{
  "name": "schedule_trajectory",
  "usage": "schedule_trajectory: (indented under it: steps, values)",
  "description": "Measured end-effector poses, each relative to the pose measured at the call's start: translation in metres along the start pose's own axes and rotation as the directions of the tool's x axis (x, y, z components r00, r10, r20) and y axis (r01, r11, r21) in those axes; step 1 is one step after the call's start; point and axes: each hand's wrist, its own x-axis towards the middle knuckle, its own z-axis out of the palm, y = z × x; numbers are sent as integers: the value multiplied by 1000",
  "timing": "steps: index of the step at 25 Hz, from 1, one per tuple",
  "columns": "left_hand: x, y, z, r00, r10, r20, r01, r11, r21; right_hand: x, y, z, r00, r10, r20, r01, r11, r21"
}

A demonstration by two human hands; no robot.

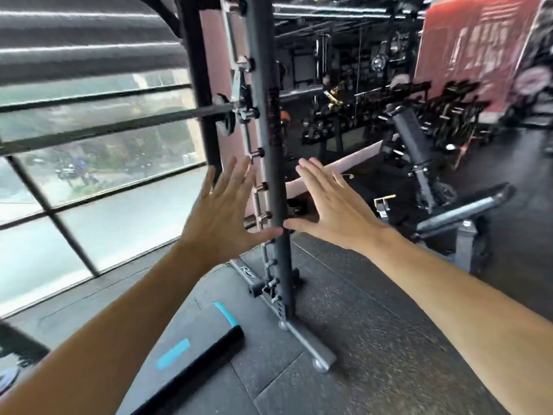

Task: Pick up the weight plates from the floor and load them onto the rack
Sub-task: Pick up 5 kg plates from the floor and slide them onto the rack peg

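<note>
Both hands are spread flat with the fingers extended and the palms facing away, and neither holds anything. The left hand point(223, 217) and the right hand point(327, 205) are raised side by side in front of the tall dark grey steel rack upright point(269, 139), their thumb tips almost meeting across the post; whether the thumbs actually press on the metal cannot be told. Short round pegs point(259, 152) stick out along the left side of that upright, and a long dark steel barbell point(119, 113) rests across the rack higher up, running out to the left. The post stands on a grey metal foot point(311, 344) on the speckled black rubber floor point(374, 369). A black round weight plate with teal markings point(191, 359) lies flat on the floor at the lower left, just beside the rack's foot and below the left forearm. Large window panes point(89, 181) fill the left side. An adjustable grey padded bench point(460, 214) stands to the right, and blurred racks of dumbbells point(404, 115) line the dim background.
</note>
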Motion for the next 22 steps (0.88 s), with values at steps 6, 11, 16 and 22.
schedule_trajectory:
  steps: [6,11,16,22]
  values:
    - [87,118,47,999,17,47,-13,996,-85,-53,136,0,987,127,95,-124,992,-38]
    - [146,171,86,997,44,66,-37,993,-112,-60,219,11,979,185,88,-184,983,-22]
    - [213,199,149,996,17,82,-4,989,-146,-43,301,57,966,210,149,-210,978,-16]
    - [327,218,236,987,-43,152,75,975,-209,23,415,111,950,231,212,-235,972,-7]
